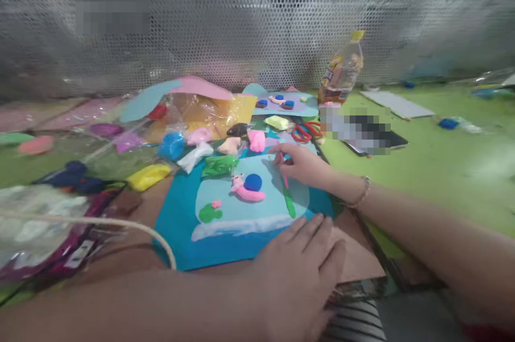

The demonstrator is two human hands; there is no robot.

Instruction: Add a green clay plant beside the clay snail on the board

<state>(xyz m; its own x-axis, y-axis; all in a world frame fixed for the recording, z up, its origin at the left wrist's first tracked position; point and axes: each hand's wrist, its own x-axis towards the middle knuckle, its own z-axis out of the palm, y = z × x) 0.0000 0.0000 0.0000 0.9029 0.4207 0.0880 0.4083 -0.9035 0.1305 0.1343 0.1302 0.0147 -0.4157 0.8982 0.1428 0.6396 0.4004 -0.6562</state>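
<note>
The right hand [300,164] pinches a pink stick [285,176] over the right side of the blue sheet [179,234]. The left hand [298,264] lies flat, fingers extended, at its near right edge.

The card [173,229] is deep blue, its panel [217,186] pale blue. The snail [250,196] is pink with a blue shell [253,182]. Near the panel's right edge, the stick [285,180] is pink, the strip [289,204] green; the lower edge's band [241,226] is white.
</note>
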